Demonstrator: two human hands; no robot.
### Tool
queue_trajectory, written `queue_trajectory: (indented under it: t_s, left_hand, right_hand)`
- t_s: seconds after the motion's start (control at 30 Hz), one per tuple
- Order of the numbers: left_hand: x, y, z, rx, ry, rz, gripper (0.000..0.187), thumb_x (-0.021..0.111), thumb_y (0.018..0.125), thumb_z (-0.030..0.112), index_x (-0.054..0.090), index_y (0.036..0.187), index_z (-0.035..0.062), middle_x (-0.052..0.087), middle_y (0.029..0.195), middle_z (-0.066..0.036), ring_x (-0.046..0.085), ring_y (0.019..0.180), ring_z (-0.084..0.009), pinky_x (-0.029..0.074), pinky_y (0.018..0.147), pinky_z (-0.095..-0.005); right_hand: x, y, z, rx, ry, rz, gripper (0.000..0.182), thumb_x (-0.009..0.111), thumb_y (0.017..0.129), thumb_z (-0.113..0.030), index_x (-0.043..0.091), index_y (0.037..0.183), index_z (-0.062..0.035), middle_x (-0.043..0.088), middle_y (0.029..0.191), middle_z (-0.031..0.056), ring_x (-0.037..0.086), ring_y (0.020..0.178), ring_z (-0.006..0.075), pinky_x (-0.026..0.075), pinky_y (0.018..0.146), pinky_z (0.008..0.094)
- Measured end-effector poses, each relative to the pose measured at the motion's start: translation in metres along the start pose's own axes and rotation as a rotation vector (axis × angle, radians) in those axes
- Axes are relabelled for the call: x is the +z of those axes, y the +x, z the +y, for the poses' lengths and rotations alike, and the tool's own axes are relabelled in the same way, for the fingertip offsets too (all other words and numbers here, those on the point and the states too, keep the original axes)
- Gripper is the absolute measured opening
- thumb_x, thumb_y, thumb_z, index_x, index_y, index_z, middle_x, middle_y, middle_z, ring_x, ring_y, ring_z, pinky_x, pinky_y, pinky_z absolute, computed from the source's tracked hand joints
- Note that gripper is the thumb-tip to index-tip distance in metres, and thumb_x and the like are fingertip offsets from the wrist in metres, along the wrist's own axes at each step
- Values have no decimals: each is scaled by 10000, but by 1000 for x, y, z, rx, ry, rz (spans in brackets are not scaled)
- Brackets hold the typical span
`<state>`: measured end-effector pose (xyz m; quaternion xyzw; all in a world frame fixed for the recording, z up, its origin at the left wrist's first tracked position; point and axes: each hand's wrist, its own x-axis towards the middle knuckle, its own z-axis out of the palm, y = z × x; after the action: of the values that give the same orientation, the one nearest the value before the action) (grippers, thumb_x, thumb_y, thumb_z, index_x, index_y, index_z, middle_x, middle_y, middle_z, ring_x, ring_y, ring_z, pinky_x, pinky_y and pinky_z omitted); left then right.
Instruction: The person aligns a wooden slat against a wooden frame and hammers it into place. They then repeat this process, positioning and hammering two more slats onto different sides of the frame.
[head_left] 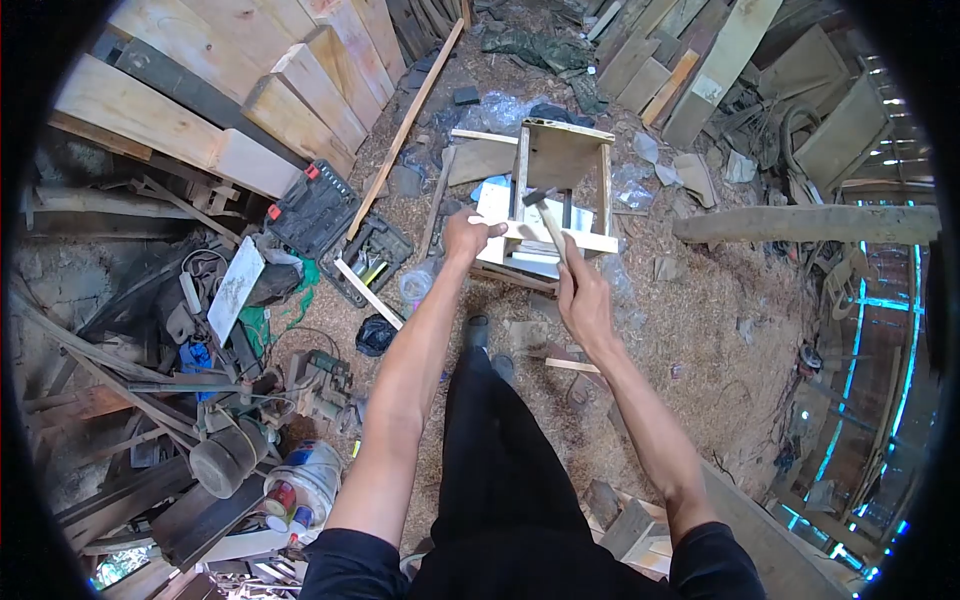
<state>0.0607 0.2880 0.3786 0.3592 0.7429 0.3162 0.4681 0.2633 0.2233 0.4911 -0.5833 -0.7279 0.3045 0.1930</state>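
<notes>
A small wooden frame (604,185) with a panel at its top stands on the ground ahead of me. Across its near side lies a pale wooden strip (585,240). My left hand (466,237) is closed around the strip's left end, the thumb pointing right. My right hand (585,300) grips the light handle of a hammer (548,219). The hammer's dark head is over the frame's middle, just beyond the strip. Whether the head touches anything is hard to tell.
Left of the frame lie an open tool case (315,212) and a long thin batten (405,125). Boards (200,130) lean at the upper left. A bucket (318,470) stands at the lower left, and a beam (800,223) juts in from the right.
</notes>
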Motion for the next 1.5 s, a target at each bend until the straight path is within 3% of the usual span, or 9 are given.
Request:
queue_trajectory:
  t_s: [0.27,0.4,0.5,0.63,0.9,0.97,1.13,1.33,1.5]
  left_hand:
    - [1,4,-4,-11,57,-14,604,892,593,293,639,1021,-50,690,909,-173,660,821,-240,501,724,-345]
    - [7,21,-17,-63,98,16,628,903,558,331,669,1046,12,708,951,-171,683,885,-272,505,797,-362]
    - [8,21,-20,-51,29,-31,638,901,555,342,668,1047,10,707,952,-175,682,888,-286,505,801,-365]
    - [10,26,-22,-59,39,-17,614,902,551,344,678,1012,7,707,933,-181,681,877,-292,504,798,-372]
    - [0,13,-2,-1,107,2,601,895,605,266,633,1021,-79,692,883,-175,666,774,-224,511,695,-340]
    - [2,12,-7,6,63,-2,587,896,603,248,634,1015,-79,691,866,-172,665,768,-216,512,681,-338]
    - [9,15,-15,17,-41,23,550,901,594,216,638,984,-70,685,802,-141,652,711,-204,506,636,-326]
    - [6,17,-13,-72,15,-20,552,904,565,260,689,1002,1,715,870,-149,687,777,-225,514,738,-338]
    - [0,12,3,-86,-11,-18,530,905,565,259,688,967,-10,714,818,-139,680,711,-220,511,692,-333]
  right_hand:
    - [-1,7,-4,51,-47,-112,465,492,906,-20,418,1366,-35,596,767,288,596,693,478,476,603,526]
    - [6,4,0,-273,21,263,475,503,887,-18,421,1355,-31,593,741,304,594,664,483,478,592,521]
    - [8,5,19,27,-144,-123,487,516,895,-33,421,1372,-42,592,735,302,600,666,466,483,590,514]
    - [0,5,-5,-150,13,186,464,514,901,-43,441,1359,-40,605,755,289,614,655,436,490,584,508]
    - [6,4,6,17,-136,-68,477,505,907,-41,426,1378,-52,611,799,292,622,655,434,508,586,500]
    - [6,2,-2,-204,10,208,478,504,905,-49,429,1377,-56,612,799,294,624,659,444,513,597,508]
    - [14,2,25,27,-158,-84,477,508,900,-42,433,1371,-53,609,795,297,621,664,441,511,600,511]
    - [8,1,8,-247,26,241,497,507,902,-47,429,1391,-87,609,821,283,617,653,430,524,601,504]
    - [22,-1,30,-76,-198,-35,538,531,892,-32,414,1412,-107,590,797,239,610,666,401,499,580,467]
